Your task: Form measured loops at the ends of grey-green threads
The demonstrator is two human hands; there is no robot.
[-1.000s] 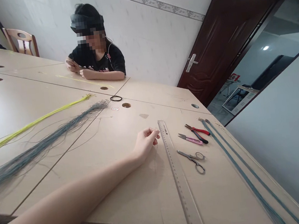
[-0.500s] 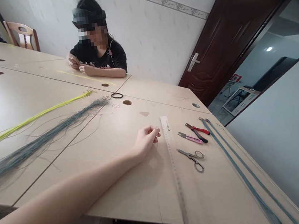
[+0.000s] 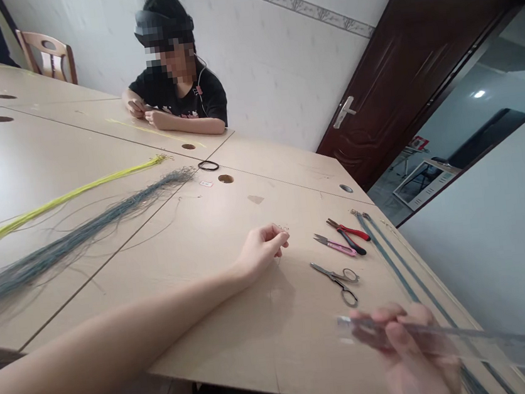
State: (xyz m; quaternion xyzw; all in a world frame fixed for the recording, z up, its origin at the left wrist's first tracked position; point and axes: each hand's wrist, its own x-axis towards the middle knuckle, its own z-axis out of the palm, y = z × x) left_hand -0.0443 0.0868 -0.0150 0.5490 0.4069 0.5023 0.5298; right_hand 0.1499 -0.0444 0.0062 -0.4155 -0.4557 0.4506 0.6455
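Observation:
My left hand [image 3: 264,252] rests on the table, thumb and fingertips pinched on a thin cord [image 3: 284,227] with a small looped end poking out past the fingers. Lower right, my right hand [image 3: 415,350] grips a clear plastic ruler [image 3: 478,340], which is lifted off the table and blurred. Between the hands lie silver scissors [image 3: 335,277]. Pink-handled thread snips [image 3: 337,245] and red-and-black pliers [image 3: 348,234] are just beyond them.
Bundles of yellow cords [image 3: 68,197] and grey-blue cords [image 3: 82,236] stretch across the left. More blue cords [image 3: 390,261] run along the right edge. A black ring [image 3: 208,165] lies near a table hole [image 3: 226,179]. Across the table sits a person [image 3: 178,86] working with both hands.
My right hand has come into view and picked up the ruler, which lay flat beside my left hand. My left hand keeps its pinch in nearly the same place.

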